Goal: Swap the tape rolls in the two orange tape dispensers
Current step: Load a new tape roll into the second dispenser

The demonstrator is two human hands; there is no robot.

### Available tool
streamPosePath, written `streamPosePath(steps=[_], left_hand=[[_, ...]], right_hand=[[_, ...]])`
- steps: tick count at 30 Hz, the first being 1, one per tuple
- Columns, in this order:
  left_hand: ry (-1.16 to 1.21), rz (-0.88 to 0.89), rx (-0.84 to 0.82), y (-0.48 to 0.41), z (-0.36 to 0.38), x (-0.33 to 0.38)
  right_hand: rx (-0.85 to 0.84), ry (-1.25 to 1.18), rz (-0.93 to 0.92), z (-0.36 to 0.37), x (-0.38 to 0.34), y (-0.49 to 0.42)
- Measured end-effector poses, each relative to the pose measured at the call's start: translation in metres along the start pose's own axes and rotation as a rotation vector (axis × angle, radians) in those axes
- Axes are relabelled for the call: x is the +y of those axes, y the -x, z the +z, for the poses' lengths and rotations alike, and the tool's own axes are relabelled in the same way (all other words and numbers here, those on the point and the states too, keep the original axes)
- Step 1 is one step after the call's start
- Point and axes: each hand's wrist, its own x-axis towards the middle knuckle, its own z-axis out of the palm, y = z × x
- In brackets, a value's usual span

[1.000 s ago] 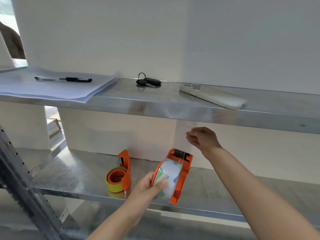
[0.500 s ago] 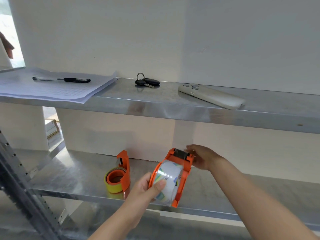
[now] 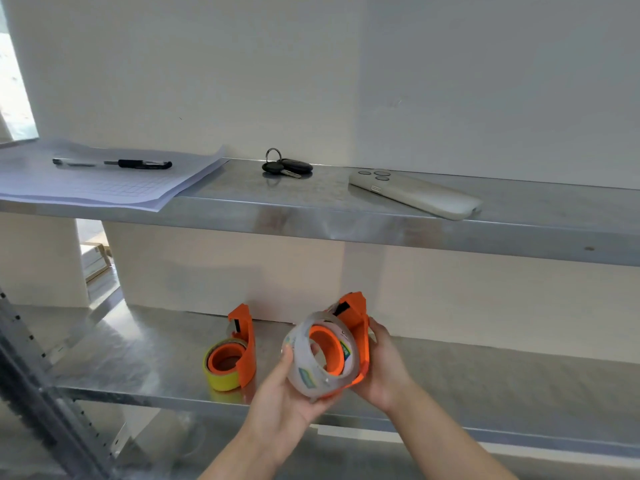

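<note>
Left hand [image 3: 289, 393] grips clear tape roll [image 3: 313, 355]; label unreadable. Right hand [image 3: 384, 368] grips dispenser [image 3: 356, 327].

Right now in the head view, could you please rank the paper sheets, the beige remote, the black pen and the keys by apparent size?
1. White paper sheets
2. Beige remote
3. Black pen, nearly as long but thinner
4. Black keys

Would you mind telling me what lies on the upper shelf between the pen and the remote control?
In the head view, a bunch of keys lies between the pen and the remote control, past the edge of the paper sheets.
</note>
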Motion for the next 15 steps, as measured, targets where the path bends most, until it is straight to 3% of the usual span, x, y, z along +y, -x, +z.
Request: streamPosePath(steps=[5, 9, 15], left_hand=[[0.061, 0.004, -0.012, -0.010, -0.005, -0.012], [0.031, -0.038, 0.084, -0.020, -0.019, -0.015], [-0.558, -0.106, 0.424, -0.039, -0.050, -0.006]], right_hand=[[0.082, 0.273, 0.051, -0.009, 0.015, 0.010], [0.190, 0.369, 0.102, -0.022, 0.030, 0.002], [0.402, 0.644, 0.161, -0.024, 0.030, -0.038]])
